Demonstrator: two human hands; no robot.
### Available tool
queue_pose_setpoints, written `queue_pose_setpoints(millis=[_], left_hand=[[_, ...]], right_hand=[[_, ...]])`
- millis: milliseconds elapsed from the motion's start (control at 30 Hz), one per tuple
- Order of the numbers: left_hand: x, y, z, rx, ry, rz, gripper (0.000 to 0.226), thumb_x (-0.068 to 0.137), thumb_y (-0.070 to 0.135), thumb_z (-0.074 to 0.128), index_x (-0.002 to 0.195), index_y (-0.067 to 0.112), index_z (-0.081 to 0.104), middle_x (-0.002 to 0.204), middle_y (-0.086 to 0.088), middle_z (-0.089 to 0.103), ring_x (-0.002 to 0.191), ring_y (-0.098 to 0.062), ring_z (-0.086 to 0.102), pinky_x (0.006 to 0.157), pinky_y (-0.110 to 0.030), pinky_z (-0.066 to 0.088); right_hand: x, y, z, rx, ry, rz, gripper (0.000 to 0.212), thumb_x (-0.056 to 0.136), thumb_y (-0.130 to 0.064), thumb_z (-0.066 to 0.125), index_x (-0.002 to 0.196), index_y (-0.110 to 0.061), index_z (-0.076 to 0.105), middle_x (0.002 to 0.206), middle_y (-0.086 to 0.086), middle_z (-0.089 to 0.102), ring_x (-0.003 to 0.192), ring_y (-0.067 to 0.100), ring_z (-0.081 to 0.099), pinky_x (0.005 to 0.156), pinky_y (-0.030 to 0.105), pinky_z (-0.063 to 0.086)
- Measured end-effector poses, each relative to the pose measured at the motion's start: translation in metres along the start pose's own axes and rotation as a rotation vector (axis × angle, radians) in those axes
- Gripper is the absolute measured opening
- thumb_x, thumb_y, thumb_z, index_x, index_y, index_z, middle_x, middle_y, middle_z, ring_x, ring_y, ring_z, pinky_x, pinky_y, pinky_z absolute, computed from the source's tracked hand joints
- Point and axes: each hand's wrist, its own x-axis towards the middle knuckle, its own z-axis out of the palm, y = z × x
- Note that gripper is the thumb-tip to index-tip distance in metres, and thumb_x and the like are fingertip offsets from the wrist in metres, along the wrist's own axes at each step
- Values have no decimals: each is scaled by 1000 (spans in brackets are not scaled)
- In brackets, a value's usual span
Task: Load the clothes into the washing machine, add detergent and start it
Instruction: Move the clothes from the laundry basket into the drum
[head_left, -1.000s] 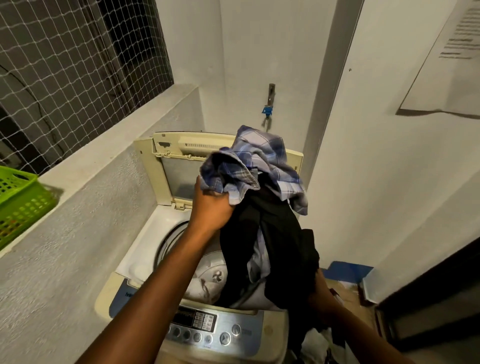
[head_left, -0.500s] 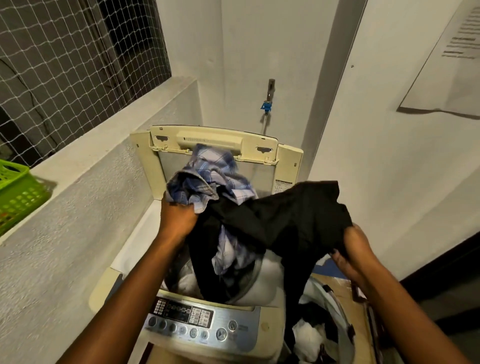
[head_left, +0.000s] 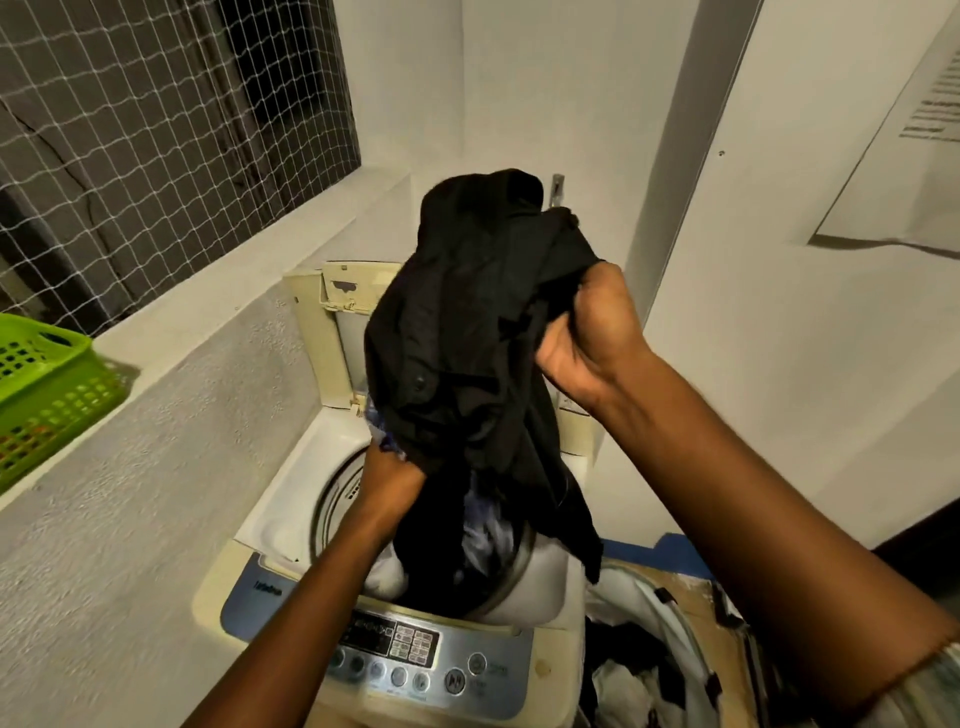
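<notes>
A top-loading washing machine (head_left: 270, 525) stands below me, its cream lid (head_left: 311, 332) raised against the wall. Above the drum hangs a black garment (head_left: 467, 322), bunched at its top corner in my right hand (head_left: 587, 338). My left hand (head_left: 389, 478) is low at the drum's mouth, partly under the black cloth, gripping a blue plaid shirt (head_left: 485, 530) that lies mostly inside the drum. White cloth (head_left: 387, 574) shows in the drum. The control panel (head_left: 415, 660) with round buttons faces me at the front.
A green plastic basket (head_left: 47, 395) sits on the ledge at left, under a netted window (head_left: 156, 130). A laundry bag (head_left: 649, 670) with white and dark clothes stands to the machine's right. White walls close in behind and on the right.
My right hand has lifted the black garment up high over the drum. My left hand has pushed the plaid shirt down into the drum.
</notes>
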Motion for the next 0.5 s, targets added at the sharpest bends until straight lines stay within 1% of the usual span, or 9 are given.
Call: queue_pose_setpoints(millis=[67,100,200,267,300,367,400,467,500], left_hand=[[-3,5,-2,-52,8,58,75,80,38,58,143,-1,46,146,-20,50,133,-32,48,108,-37,37],[-4,4,-2,-74,22,69,74,75,43,60,139,7,51,138,-14,56,126,-25,53,101,-35,40],[-6,-3,-8,-185,40,106,54,63,56,68,115,42,63,114,27,67,106,7,62,88,-20,48],[-6,0,-11,-286,38,100,39,66,57,68,105,57,66,106,40,67,105,16,60,90,-21,52],[-7,2,-13,-330,30,103,38,72,56,67,110,59,65,112,37,67,111,10,61,97,-29,52],[-6,5,-16,-411,18,160,47,86,52,64,132,41,62,134,17,66,127,-10,60,110,-43,46],[-5,6,-19,-476,1,185,51,90,52,62,137,32,60,140,8,64,131,-14,58,112,-44,45],[-6,8,-21,-597,-18,174,51,91,60,61,135,34,63,141,10,63,133,-9,57,108,-31,47],[-7,7,-22,-557,-3,185,50,90,64,60,134,39,63,142,15,62,133,-4,56,105,-23,48]], right_hand=[[9,6,14,32,-1,7,50,107,-18,30,149,5,46,153,25,50,142,41,47,123,51,34],[14,9,18,53,7,6,51,107,-18,28,150,4,45,154,25,49,144,42,46,123,52,33],[24,17,30,109,-16,14,54,106,-20,27,151,3,44,156,24,47,146,41,43,125,52,30],[30,20,38,135,-38,3,54,105,-21,28,151,2,45,154,22,49,144,40,46,124,51,32],[34,21,42,145,-46,-7,54,104,-22,28,150,2,47,150,21,53,140,39,49,122,50,35],[43,19,53,169,-55,-29,52,104,-24,29,145,-3,52,141,19,57,127,37,55,115,46,43],[48,18,58,185,-59,-42,48,104,-25,30,142,-7,55,139,18,59,122,35,57,110,44,47],[57,17,65,225,-72,-65,43,105,-27,31,134,-11,57,129,17,64,111,32,62,97,40,53],[61,18,67,238,-80,-71,40,105,-27,31,131,-12,58,122,15,65,106,30,63,92,38,54]])
